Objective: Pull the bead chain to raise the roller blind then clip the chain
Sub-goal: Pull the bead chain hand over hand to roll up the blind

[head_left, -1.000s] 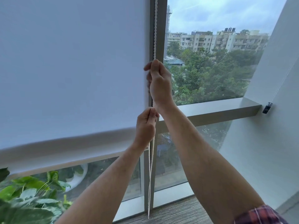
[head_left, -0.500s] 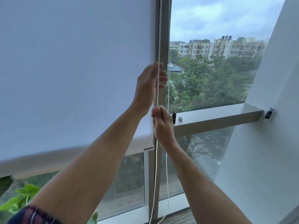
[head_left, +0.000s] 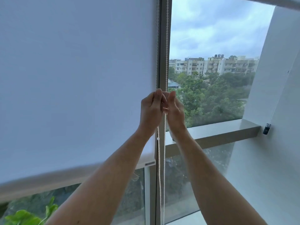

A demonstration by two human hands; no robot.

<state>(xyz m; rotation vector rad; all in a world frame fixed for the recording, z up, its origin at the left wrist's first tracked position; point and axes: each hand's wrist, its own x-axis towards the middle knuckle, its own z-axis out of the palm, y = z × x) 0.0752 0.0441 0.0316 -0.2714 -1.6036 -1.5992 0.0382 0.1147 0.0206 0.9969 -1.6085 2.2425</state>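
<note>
The white roller blind [head_left: 73,78] covers the left window pane, and its bottom bar [head_left: 48,179] hangs low and slanted in the view. The white bead chain [head_left: 162,159] runs down the grey window post as two strands. My left hand [head_left: 150,112] is closed on the left strand at mid height. Right beside it, thumb up, my right hand [head_left: 177,112] has its fingers curled on the right strand. Both strands hang loose below my hands towards the floor. A small dark clip [head_left: 173,140] on the frame is mostly hidden behind my right wrist.
A grey window ledge [head_left: 227,130] runs to the right of the post. On the white side wall [head_left: 276,159], a black chain clip [head_left: 266,128] holds another thin cord. Green plant leaves [head_left: 24,216] sit at the lower left.
My right hand has come up from below to the same height as my left hand. The blind's bottom bar sits a little higher than one second ago. The view has tilted upward.
</note>
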